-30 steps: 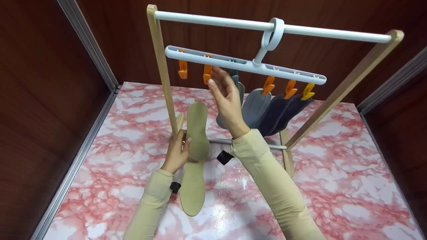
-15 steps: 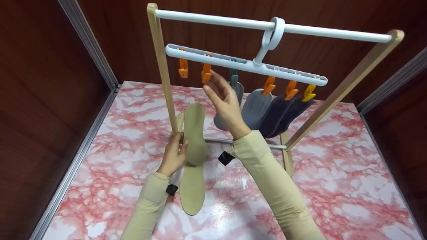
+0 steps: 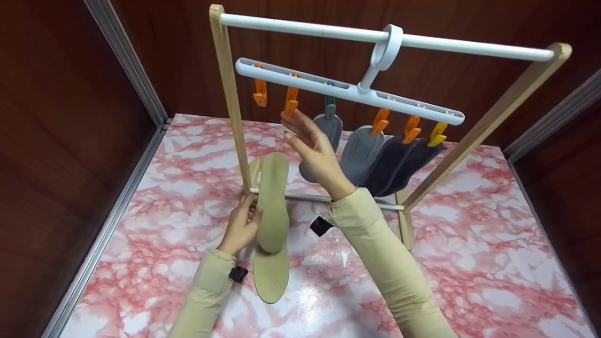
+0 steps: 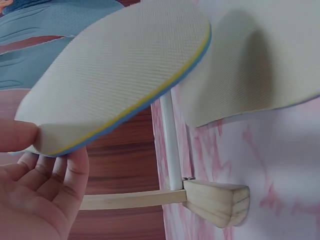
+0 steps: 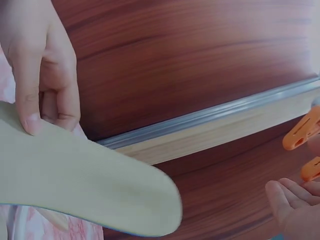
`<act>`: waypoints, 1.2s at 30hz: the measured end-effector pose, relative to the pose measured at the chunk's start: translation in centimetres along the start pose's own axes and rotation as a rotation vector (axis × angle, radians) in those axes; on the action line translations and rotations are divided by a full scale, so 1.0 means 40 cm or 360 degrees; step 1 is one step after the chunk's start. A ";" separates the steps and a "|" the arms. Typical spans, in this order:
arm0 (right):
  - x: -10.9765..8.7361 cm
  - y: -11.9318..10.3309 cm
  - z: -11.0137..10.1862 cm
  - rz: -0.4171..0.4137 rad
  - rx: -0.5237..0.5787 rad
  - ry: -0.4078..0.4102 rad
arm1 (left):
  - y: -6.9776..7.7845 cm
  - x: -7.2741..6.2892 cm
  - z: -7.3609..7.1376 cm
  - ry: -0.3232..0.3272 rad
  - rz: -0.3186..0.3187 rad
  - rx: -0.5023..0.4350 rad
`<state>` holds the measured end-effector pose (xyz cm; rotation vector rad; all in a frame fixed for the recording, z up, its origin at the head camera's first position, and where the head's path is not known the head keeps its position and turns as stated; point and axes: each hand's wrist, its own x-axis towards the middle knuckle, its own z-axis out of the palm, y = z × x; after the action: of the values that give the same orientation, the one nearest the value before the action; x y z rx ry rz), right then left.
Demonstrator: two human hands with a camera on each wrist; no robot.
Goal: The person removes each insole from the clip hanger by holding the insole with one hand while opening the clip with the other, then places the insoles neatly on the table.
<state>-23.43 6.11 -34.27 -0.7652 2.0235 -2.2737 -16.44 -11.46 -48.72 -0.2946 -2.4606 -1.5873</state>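
Note:
My left hand (image 3: 240,227) pinches a beige shoe insole (image 3: 273,202) by its side edge, thumb on top and fingers beneath. In the left wrist view the insole (image 4: 120,70) shows a yellow and blue layered rim. A second beige insole (image 3: 272,279) lies on the marbled surface, partly hidden under the held one in the head view. Up at the clip hanger (image 3: 305,84), my right hand (image 3: 324,162) has its fingers loosely extended, fingertips at the lower end of an orange clip (image 3: 291,105). The thumb stands apart from that clip, which bites nothing.
The hanger hooks over a white rail (image 3: 310,30) on a wooden-sided stand (image 3: 227,94). Another orange clip (image 3: 260,91) hangs at the far left. Grey insoles (image 3: 361,152) and dark fabric pieces (image 3: 399,164) hang from other clips. Brown panels (image 3: 56,141) surround the surface.
My left hand has drawn the held insole down and toward me, over more of the lying one. My right thumb has come away from the orange clip; the hanger's left end has risen slightly.

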 end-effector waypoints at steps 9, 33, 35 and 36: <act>-0.011 0.007 -0.010 -0.0026 0.0039 -0.0078 | -0.019 -0.019 0.010 -0.0066 -0.0139 0.0017; -0.047 0.024 -0.048 0.0005 -0.0007 -0.0297 | -0.069 -0.068 0.044 -0.0217 -0.0362 0.0032; -0.052 0.027 -0.053 -0.0005 -0.0043 -0.0315 | -0.071 -0.072 0.047 -0.0227 -0.0374 0.0023; -0.055 0.028 -0.055 -0.0010 -0.0068 -0.0321 | -0.072 -0.073 0.048 -0.0234 -0.0381 0.0018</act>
<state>-22.62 8.70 -36.22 -0.9612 1.9868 -2.0664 -14.51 -11.07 -52.81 -0.1220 -2.7031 -1.6973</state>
